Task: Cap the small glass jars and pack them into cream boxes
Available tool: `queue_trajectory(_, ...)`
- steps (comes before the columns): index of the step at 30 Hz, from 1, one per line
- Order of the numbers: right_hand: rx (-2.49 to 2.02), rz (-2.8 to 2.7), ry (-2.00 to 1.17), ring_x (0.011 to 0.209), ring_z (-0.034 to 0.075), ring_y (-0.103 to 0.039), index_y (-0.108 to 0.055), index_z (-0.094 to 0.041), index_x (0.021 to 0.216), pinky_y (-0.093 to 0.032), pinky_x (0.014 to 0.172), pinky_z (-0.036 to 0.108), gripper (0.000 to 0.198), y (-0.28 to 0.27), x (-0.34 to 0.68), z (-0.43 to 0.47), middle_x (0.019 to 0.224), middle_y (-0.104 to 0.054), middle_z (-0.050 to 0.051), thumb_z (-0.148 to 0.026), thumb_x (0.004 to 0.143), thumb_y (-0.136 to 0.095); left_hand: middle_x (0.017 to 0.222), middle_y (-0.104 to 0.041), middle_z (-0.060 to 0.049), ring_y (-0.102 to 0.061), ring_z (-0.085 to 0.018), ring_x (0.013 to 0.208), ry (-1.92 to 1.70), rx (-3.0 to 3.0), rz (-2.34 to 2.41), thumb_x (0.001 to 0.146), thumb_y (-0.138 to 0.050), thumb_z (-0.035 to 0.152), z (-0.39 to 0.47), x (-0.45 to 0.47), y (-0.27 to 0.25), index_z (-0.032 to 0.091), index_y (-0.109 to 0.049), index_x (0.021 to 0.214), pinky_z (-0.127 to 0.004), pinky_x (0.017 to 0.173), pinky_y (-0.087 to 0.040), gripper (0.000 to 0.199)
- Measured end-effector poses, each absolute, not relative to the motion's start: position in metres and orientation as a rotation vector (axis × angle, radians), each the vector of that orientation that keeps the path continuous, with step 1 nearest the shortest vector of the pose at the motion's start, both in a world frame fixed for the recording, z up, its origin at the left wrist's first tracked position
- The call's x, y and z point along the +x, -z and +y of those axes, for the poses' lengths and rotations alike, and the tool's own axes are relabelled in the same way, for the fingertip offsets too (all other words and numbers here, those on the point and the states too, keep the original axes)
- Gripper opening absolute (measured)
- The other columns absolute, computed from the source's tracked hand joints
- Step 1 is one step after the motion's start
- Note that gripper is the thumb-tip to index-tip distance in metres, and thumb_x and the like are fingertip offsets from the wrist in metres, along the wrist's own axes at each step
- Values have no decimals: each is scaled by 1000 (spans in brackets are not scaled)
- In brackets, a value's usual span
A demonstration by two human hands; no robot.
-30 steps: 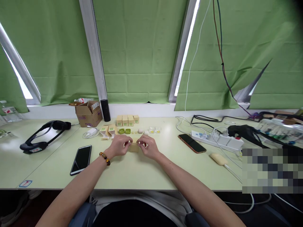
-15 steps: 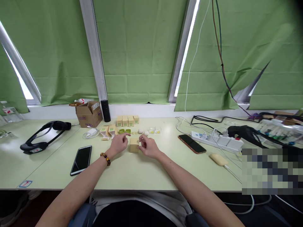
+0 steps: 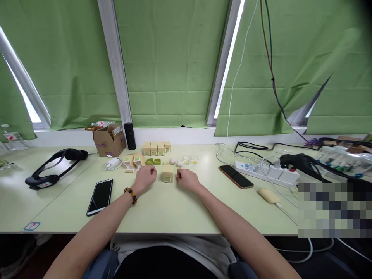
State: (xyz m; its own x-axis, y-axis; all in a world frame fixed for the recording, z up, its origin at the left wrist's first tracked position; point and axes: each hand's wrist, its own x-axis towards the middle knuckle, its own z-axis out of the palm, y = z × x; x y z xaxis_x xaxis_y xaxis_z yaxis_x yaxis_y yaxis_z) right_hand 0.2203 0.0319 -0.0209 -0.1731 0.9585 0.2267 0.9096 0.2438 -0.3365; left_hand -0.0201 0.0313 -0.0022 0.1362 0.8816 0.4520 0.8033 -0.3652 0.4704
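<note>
A small tan cardboard box (image 3: pixel 167 175) with a green-edged label on its front stands on the table between my hands. My left hand (image 3: pixel 146 177), curled into a loose fist, rests to its left with a gap in between. To the right of the box, my right hand (image 3: pixel 188 179) is also curled closed, its knuckles close to the box's side. Nothing shows in either hand. Behind them lie two opened cardboard boxes (image 3: pixel 128 162), a green case in two halves (image 3: pixel 153 161), white earbud-case-like pieces (image 3: pixel 173 161) and clear plastic holders (image 3: pixel 190 159).
Several closed tan boxes (image 3: pixel 157 148) stand in a row at the back. A black phone (image 3: pixel 99 197) lies left, another phone (image 3: pixel 236 176) right, near a power strip (image 3: pixel 266 173) with cables. A headset (image 3: pixel 55 168), larger carton (image 3: pixel 109 141) and black cylinder (image 3: pixel 129 136) stand left.
The box has been turned so its labelled side faces me and now sits slightly to the right. Both hands have let go and drawn apart, their fingers curling in.
</note>
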Motion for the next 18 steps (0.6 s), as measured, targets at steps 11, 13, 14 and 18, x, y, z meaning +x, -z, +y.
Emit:
queue_trajectory(11, -1725, -2195, -143, 75, 25, -64, -60, -22, 80, -33, 62, 30, 6, 23, 219, 31, 82, -70, 9, -21, 83, -65, 75, -75, -5, -65, -24, 72, -1037, 2290, 1676, 77, -57, 14, 31, -20, 3, 23, -75, 74, -30, 63, -39, 20)
queue_trajectory(13, -1724, -2197, -143, 74, 25, -64, -60, -23, 80, -32, 62, 30, 6, 24, 219, 32, 82, -70, 9, -21, 82, -65, 72, -73, -5, -64, -24, 70, -1021, 2285, 1683, 78, -57, 15, 30, -19, 3, 23, -75, 77, -30, 64, -39, 20)
queue_trajectory(14, -1724, -2197, -143, 74, 25, -64, -59, -23, 80, -32, 62, 30, 6, 24, 219, 32, 81, -70, 9, -21, 82, -65, 71, -72, -5, -64, -24, 70, -1009, 2279, 1689, 78, -57, 15, 29, -19, 3, 23, -76, 79, -31, 64, -39, 20)
queue_trajectory(18, -1723, -2190, -155, 74, 25, -64, -59, -22, 79, -32, 62, 30, 7, 24, 219, 32, 81, -70, 9, -21, 82, -65, 75, -73, -6, -64, -26, 73, -948, 2268, 1720, 80, -57, 17, 29, -17, 4, 23, -74, 79, -31, 66, -39, 19)
